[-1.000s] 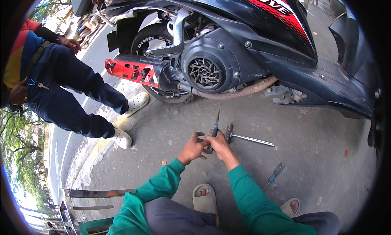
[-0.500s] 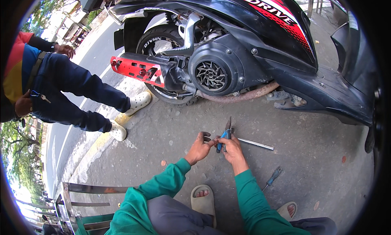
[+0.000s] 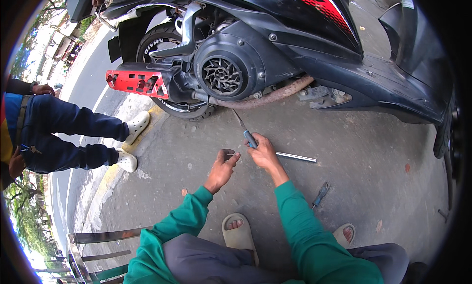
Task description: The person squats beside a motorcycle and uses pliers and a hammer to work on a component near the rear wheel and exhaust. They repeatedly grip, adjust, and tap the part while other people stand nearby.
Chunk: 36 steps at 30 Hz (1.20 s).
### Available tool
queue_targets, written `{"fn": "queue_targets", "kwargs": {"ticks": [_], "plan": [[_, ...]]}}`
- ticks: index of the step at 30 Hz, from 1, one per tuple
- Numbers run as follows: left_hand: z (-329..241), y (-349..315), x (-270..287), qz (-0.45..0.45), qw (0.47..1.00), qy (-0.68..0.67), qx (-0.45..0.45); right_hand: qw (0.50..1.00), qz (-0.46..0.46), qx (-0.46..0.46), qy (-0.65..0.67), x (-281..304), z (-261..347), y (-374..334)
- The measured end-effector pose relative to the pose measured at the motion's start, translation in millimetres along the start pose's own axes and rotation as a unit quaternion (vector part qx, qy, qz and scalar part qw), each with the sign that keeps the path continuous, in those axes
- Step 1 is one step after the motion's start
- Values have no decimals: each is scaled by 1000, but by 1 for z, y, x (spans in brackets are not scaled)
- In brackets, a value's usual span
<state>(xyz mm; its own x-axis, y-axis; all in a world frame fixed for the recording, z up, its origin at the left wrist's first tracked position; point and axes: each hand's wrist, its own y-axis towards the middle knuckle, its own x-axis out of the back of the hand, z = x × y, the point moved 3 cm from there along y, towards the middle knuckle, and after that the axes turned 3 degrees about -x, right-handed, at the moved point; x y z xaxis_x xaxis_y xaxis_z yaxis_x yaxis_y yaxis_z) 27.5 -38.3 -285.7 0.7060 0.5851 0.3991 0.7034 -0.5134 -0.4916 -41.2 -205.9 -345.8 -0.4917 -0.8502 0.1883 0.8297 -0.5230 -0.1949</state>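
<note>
My right hand (image 3: 262, 153) is closed round the blue-and-grey handles of long-nose pliers (image 3: 249, 138). Their narrow dark jaws point up toward the scooter's rusty exhaust pipe (image 3: 275, 98) and appear apart from it. Just to the left, my left hand (image 3: 222, 171) is raised off the ground with its fingers curled and the thumb close to the index finger. Whatever may be pinched there is too small to make out. Beyond both hands stands the black-and-red scooter (image 3: 319, 53), its round finned engine cover (image 3: 222, 76) facing me.
A shiny metal rod (image 3: 296, 157) lies on the pavement beside my right wrist. Nearer me is a blue-handled screwdriver (image 3: 321, 194). A person in dark trousers (image 3: 73, 117) and white clogs stands at the left by the kerb. A metal slatted bench (image 3: 105, 236) is at lower left.
The pliers have turned, their jaws now tilting up and left toward the exhaust. My left hand has drawn away from them. The whole view has shifted, so the scooter sits further left and higher.
</note>
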Motion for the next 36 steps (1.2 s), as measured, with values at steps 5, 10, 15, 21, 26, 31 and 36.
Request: {"fn": "queue_targets", "kwargs": {"ticks": [5,10,15,21,26,31,36], "plan": [[3,2,0,2,1000,-4,-2,998,-24,-4,-54,19,3,11],[8,8,1,-5,1000,12,-2,998,-17,52,-42,35,12,20],[8,14,-3,2,999,34,-3,1000,21,13,-10,39,15,29],[12,13,-4,1,999,44,3,998,57,15,24,37,15,35],[16,14,-3,-2,999,49,-2,990,75,10,117,29,4,31],[16,18,-1,6,999,38,-3,969,96,24,226,20,-11,29],[17,17,-2,2,1000,31,1,965,104,22,238,10,-10,34]]}}
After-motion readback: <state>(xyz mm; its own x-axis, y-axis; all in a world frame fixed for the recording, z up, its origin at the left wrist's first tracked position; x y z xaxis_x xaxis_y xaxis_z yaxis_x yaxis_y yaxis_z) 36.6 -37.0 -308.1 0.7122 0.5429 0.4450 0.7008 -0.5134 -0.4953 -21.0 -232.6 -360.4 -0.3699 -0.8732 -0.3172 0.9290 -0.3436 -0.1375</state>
